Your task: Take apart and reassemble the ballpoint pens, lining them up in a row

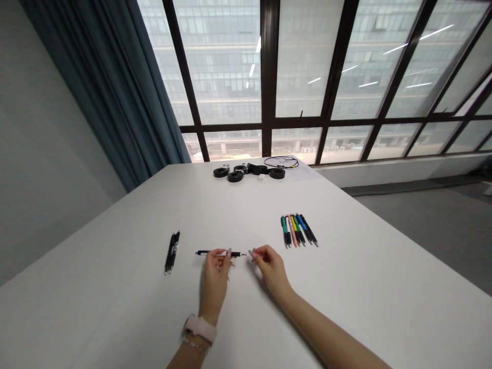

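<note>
My left hand [216, 270] pinches a black pen [203, 252] held level just above the white table [115, 307]. At the pen's right end, the fingertips of my right hand [269, 264] hold a small part near the silver tip; I cannot make out what it is. Two black pens [171, 251] lie side by side to the left of my left hand. To the right of my right hand a row of several coloured pens [298, 230] lies on the table. A pink watch is on my left wrist.
Black rolls of tape and small devices [249, 172] with a coiled cable [281, 162] sit at the table's far edge by the window. A dark blue curtain [115, 87] hangs at the left. Grey floor lies beyond the table's right edge.
</note>
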A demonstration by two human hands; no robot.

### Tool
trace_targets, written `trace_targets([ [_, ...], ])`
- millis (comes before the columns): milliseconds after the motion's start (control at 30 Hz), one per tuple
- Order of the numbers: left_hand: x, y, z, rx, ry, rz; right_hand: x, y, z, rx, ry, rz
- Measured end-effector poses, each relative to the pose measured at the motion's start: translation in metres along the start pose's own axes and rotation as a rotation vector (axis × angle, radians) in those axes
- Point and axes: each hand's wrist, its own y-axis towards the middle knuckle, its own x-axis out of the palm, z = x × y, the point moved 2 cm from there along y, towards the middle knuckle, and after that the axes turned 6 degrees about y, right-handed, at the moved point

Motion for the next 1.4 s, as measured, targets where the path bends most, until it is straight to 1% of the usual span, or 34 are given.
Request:
trace_targets([
  [133, 0.0002, -0.0003, 0.0014, 0.002, 0.003, 0.012, -0.0001, -0.0005, 0.0025, -0.040, -0.028, -0.021],
  [333, 0.0011, -0.0007, 0.0009, 0.073, 0.020, 0.028, 0.0008, -0.0023, 0.0014, -0.117, -0.037, -0.039],
  [467, 0.0004, 0.0004, -0.0007, 0.103, 0.020, 0.040, 0.0030, -0.0041, -0.0010, -0.144, -0.035, -0.071],
  [667, -0.0008, 0.0034, -0.0044, 0.086, 0.032, 0.019, 0.0041, -0.0053, -0.0047, -0.114, -0.020, -0.069],
  [900, -0.0003, 0.0010, -0.0016, 0.096, 0.033, -0.003, 0.0040, -0.0043, -0.0027, -0.079, 0.003, -0.061],
  [1133, -0.0004, 0.0004, -0.0003, 0.072, 0.010, -0.010, 0.0044, -0.0028, -0.0025, 0.016, 0.039, -0.060],
  [1400, 0.0000, 0.0001, -0.0009, 0.072, 0.020, -0.023, 0.0041, -0.0024, -0.0059, 0.023, 0.027, -0.041],
])
